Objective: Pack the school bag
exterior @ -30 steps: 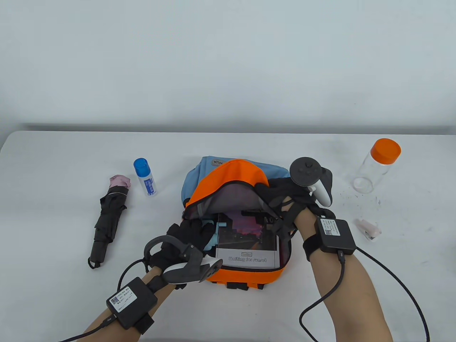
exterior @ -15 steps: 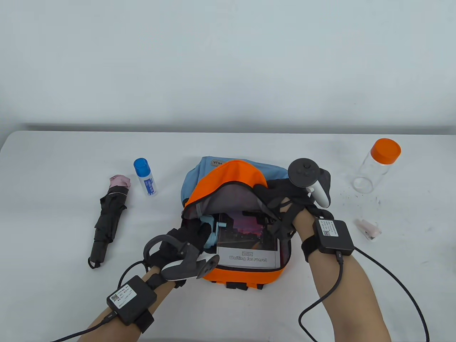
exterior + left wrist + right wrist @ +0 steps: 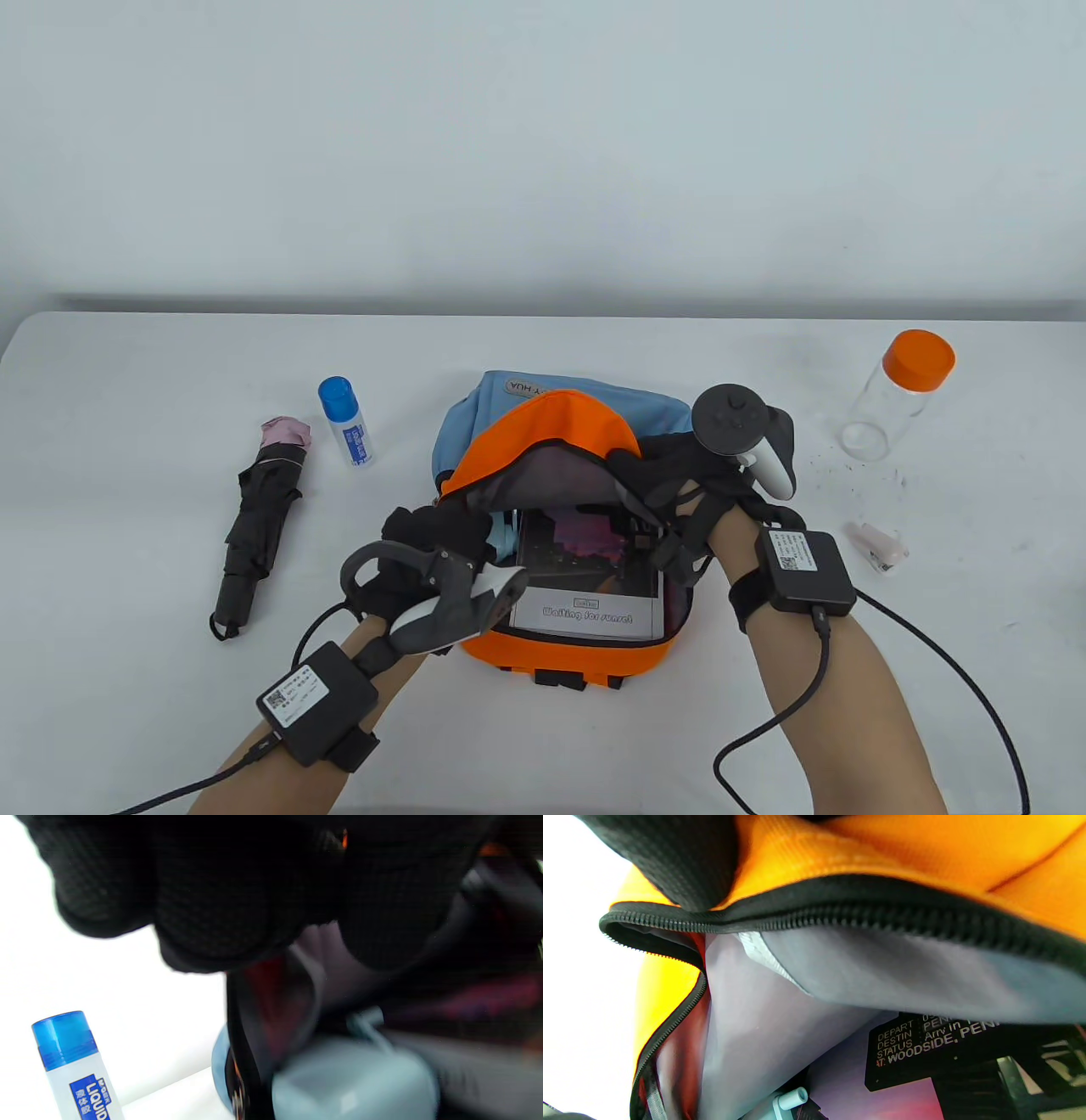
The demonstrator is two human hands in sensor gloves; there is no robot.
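On the white table (image 3: 127, 407), a folded umbrella (image 3: 254, 526) and a glue bottle (image 3: 346, 422) lie left of the orange school bag (image 3: 560, 441). The left hand (image 3: 437, 543), fingers curled, pushes a pale blue object (image 3: 352, 1082) into the opening beside a book (image 3: 590, 577); whether it grips that object I cannot tell. The right hand (image 3: 670, 475) pinches the flap up.

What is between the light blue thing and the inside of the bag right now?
Nothing visible. The right hand holds the orange flap up, and the light blue item already sits in the opening beside the book.
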